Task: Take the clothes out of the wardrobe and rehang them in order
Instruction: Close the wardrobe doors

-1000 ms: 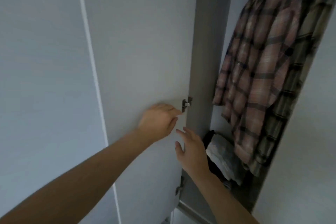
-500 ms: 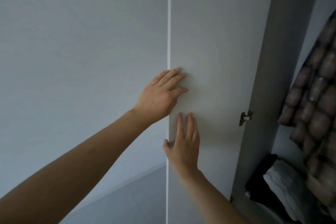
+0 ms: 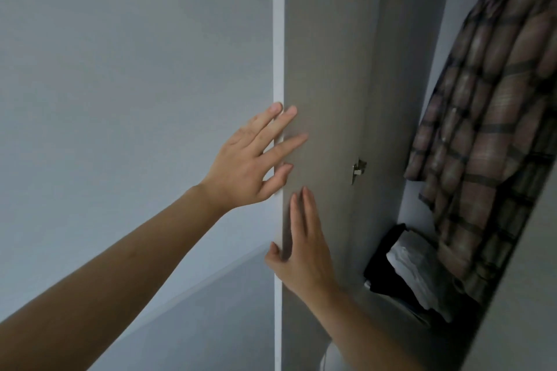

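A grey wardrobe door [image 3: 328, 69] stands swung open, seen nearly edge-on. My left hand [image 3: 253, 163] lies flat with straight fingers across the door's white front edge [image 3: 278, 39]. My right hand [image 3: 304, 247] presses straight fingers on the door's inner face, its thumb hooked round the edge. Inside the wardrobe at the right hangs a plaid shirt [image 3: 494, 105] in pink-brown and dark checks. Below it lies folded clothing, one piece black [image 3: 382, 256] and one white [image 3: 413, 265]. The rail and hangers are out of view.
A pale grey wall [image 3: 120, 84] fills the left half of the view. Two metal hinges [image 3: 358, 169] sit on the door's inner side near the wardrobe frame. The wardrobe's right side panel [image 3: 518, 295] bounds the opening.
The door has swung further open, its inner face narrowing towards edge-on. Both hands stayed on it, and the view shifted right, showing more of the shirt and folded clothes.
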